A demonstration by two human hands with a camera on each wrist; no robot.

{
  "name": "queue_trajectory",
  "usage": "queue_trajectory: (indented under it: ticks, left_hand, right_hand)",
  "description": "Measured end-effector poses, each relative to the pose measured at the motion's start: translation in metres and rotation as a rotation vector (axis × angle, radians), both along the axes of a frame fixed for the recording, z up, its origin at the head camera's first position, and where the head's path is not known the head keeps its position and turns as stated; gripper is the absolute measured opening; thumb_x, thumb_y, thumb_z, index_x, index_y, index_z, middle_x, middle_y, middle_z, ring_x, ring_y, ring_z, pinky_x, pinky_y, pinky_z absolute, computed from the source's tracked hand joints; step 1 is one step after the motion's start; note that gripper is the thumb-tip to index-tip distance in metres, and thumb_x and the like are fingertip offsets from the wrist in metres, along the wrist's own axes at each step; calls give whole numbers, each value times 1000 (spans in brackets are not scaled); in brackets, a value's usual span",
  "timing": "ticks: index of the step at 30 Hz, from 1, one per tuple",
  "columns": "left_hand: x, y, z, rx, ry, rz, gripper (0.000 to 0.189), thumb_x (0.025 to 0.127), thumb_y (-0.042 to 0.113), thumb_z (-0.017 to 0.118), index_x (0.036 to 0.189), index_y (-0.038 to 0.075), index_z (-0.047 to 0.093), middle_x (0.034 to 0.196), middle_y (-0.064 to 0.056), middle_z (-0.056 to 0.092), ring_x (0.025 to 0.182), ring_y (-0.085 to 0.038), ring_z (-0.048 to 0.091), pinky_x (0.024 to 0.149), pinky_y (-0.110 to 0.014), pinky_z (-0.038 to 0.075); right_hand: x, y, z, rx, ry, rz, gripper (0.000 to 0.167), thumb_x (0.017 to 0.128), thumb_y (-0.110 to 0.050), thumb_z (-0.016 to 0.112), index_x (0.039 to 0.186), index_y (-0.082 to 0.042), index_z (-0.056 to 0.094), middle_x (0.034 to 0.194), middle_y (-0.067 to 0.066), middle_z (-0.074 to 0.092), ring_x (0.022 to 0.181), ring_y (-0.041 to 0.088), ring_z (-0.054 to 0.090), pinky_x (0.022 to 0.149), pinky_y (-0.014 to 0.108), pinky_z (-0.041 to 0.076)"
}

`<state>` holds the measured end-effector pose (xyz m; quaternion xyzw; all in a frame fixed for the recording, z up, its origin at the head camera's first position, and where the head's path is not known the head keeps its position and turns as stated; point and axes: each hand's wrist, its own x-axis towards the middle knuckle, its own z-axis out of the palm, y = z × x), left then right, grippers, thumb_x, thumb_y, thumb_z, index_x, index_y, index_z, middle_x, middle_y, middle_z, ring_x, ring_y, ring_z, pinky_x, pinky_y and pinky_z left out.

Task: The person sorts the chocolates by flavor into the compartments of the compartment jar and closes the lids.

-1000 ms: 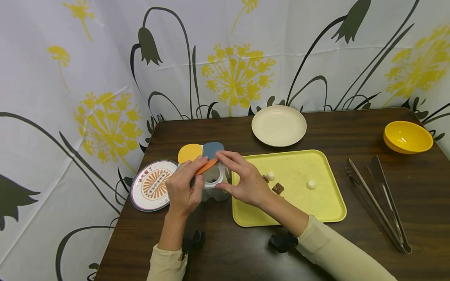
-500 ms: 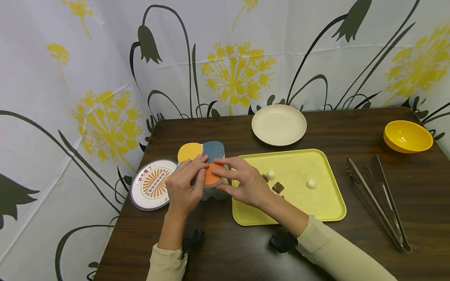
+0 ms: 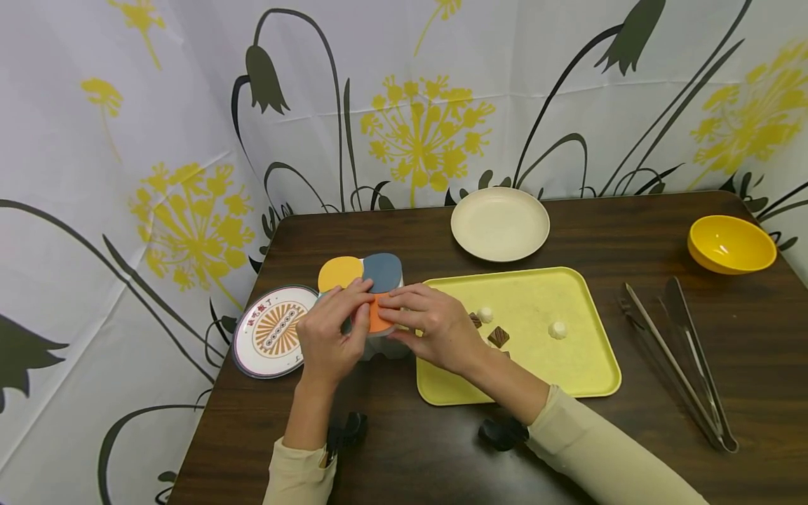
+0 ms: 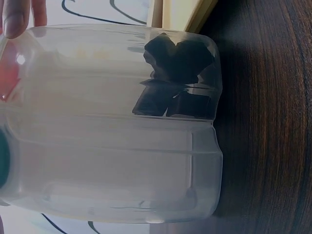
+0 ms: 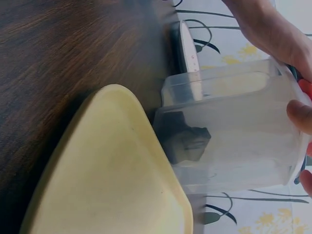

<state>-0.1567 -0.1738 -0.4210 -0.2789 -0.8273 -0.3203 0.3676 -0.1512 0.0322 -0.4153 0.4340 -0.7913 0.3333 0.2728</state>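
A translucent food container (image 3: 386,348) stands upright on the table. Its yellow lid (image 3: 341,273), blue lid (image 3: 382,272) and orange lid (image 3: 380,317) lie flat; a teal lid is mostly hidden under my left hand (image 3: 334,330). That hand grips the container's top, its fingers over the lids and its thumb beside the orange one. From the other side my right hand (image 3: 438,326) presses fingertips onto the orange lid, thumb against the rim. Dark chocolates (image 4: 178,61) lie in the bottom of one compartment, seen in the left wrist view, and also appear as dark chunks (image 5: 187,141) in the right wrist view.
A yellow tray (image 3: 536,379) with several chocolates (image 3: 498,337) and white sweets (image 3: 557,330) lies right of the container. A patterned plate (image 3: 255,351) sits left, a cream plate (image 3: 501,224) behind. Metal tongs (image 3: 701,379) and a yellow bowl (image 3: 731,245) are farther right.
The orange lid has swung down from a tilted position and now covers its compartment. My right fingers have followed it down and drawn closer together. The left hand has stayed nearly still.
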Motion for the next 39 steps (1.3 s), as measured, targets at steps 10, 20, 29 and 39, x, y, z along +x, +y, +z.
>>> queue_trajectory:
  ticks: [10, 20, 29, 39]
  left_hand:
    - [1, 0, 2, 13, -5, -23, 23, 90, 20, 58, 95, 8, 78, 108, -3, 73, 106, -21, 68, 93, -48, 50]
    - [0, 1, 6, 83, -9, -106, 19, 85, 13, 62, 95, 5, 76, 100, -7, 75, 102, -26, 69, 91, -53, 50]
    - [-1, 2, 5, 88, 24, -106, 19, 83, 12, 64, 94, 5, 77, 99, -7, 75, 100, -27, 70, 89, -53, 51]
    - [0, 0, 5, 46, 13, -77, 18, 85, 14, 62, 92, 6, 77, 101, -6, 75, 102, -25, 69, 90, -52, 50]
  right_hand:
    - [-2, 1, 0, 46, 65, -45, 34, 78, -19, 84, 111, -14, 77, 113, -1, 71, 105, 13, 64, 91, 26, 50]
    - [-3, 1, -1, 50, 126, -57, 30, 78, -19, 84, 107, -14, 78, 109, 0, 72, 103, 14, 66, 90, 27, 51]
    - [-2, 0, -2, 18, 145, -54, 25, 77, -16, 84, 102, -13, 80, 104, -1, 74, 100, 14, 67, 92, 27, 50]
    - [-4, 2, 1, 23, 64, -33, 28, 76, -20, 85, 103, -15, 79, 104, -3, 73, 99, 11, 67, 85, 26, 53]
